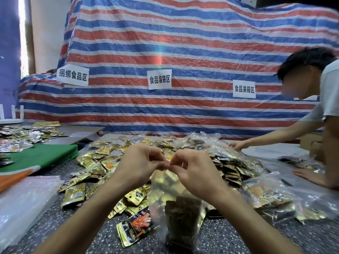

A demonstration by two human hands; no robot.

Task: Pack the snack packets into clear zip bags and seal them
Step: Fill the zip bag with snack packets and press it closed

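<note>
A blue, red and white striped tarp (183,52) fills the background, with three white paper signs (160,79) taped across it. At the right edge of the frame a second person (330,92) in a pale shirt leans over the speckled bench (315,239). One of their hands reaches to the far side of the heap and the other rests flat near the right edge. At the left lie a green cloth (42,154) and, below it, an orange one (12,178). A white router (11,116) stands at the far left beside more scattered packets.

A wide pile of gold snack packets (110,162) covers the middle of the bench. It lies directly behind and beneath the raised forearms, which hide part of it. One small stack of darker packets (135,228) sits apart at lower centre, just left of the hanging bag.

A flat stack of empty clear bags (23,197) lies at lower left. At lower right, filled zip bags (269,197) hold gold and dark packets, and more filled bags (194,140) are heaped at the far side of the pile.

In the centre, the left hand (141,162) and right hand (194,171) meet fingertip to fingertip. Each pinches the top edge of a clear zip bag (165,189) between thumb and forefinger. The bag hangs down from the pinch to the bench at lower centre, with brown and gold packets (183,217) standing upright in its lower half. I cannot tell whether its strip is fully pressed closed.
</note>
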